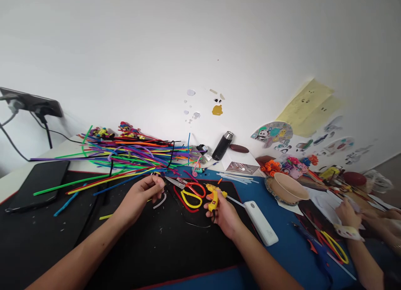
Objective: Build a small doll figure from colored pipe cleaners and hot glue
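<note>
My right hand (224, 215) is wrapped round the grip of a yellow hot glue gun (214, 197), its nozzle pointing left, a clear glue stick sticking out behind. My left hand (142, 195) pinches a small dark piece with yellow on it (156, 174); I cannot make out what it is. A short white pipe-cleaner piece (160, 202) lies just below that hand on the black mat (150, 244). Between my hands lie scissors with red and yellow handles (190, 192).
A big heap of coloured pipe cleaners (125, 154) lies at the back left. A black phone (39, 183) sits far left, a white power bank (260, 222) right of my hand, a black flask (223, 145) behind. Another person's hands (351, 217) work at the right beside a bowl (290, 187).
</note>
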A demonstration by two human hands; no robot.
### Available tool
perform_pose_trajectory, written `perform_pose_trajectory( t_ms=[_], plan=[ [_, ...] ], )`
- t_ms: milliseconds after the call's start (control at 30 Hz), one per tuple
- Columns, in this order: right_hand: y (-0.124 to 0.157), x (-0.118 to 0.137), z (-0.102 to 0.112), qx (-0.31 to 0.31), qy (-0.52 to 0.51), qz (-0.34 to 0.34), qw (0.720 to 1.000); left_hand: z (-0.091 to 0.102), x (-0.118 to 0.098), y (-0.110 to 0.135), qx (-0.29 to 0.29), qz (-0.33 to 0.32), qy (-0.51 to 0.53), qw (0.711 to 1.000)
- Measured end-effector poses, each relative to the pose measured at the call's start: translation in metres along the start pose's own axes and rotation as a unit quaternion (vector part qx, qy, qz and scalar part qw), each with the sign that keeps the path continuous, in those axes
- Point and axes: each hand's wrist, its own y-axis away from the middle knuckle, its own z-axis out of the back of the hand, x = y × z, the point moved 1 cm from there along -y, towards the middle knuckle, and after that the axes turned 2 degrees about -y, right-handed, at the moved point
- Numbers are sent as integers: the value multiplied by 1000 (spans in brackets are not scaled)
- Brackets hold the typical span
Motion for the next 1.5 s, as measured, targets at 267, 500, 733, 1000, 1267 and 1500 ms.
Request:
perform_pose_trajectory(
  t_ms=[267, 500, 733, 1000, 1267, 1500],
  plan=[
    [7, -1, 21, 14, 194, 65, 979, -1, -1, 1, 3, 15, 62, 998],
    [9, -1, 42, 22, 309, 51, 949, 0, 2, 1, 14, 36, 83, 996],
    [40, -18, 41, 71, 176, 6, 982, -2, 1, 1, 14, 56, 107, 993],
    [37, -24, -37, 155, 178, 140, 962, -5, 2, 1, 17, 66, 89, 994],
    [1, -16, -110, 201, 149, 202, 947, -1, 5, -2, 0, 83, 95, 992],
    [-11, -2, -140, 241, 119, 229, 936, 5, 6, -5, -28, 87, 109, 990]
  ],
)
